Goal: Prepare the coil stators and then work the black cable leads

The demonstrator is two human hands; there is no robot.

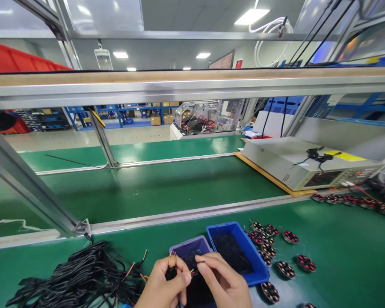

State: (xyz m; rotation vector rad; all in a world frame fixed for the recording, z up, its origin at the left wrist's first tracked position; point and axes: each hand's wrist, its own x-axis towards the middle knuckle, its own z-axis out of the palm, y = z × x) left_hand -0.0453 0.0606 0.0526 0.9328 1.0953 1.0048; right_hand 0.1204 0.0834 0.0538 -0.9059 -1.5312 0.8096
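My left hand is closed on a black cable whose thin red and yellow wires stick out at its end. Beside it, my right hand pinches a small dark piece, too small to identify for certain. Short coloured wire tips show between the two hands. Both hands are over a purple bin with small black pieces inside, and they hide much of it. Against its right side stands a blue bin full of thin black pieces.
A heap of black cables lies to the left. Several round motor stators with copper and red windings are spread on the right of the green table. Behind them sits a grey instrument. A metal frame post rises at left.
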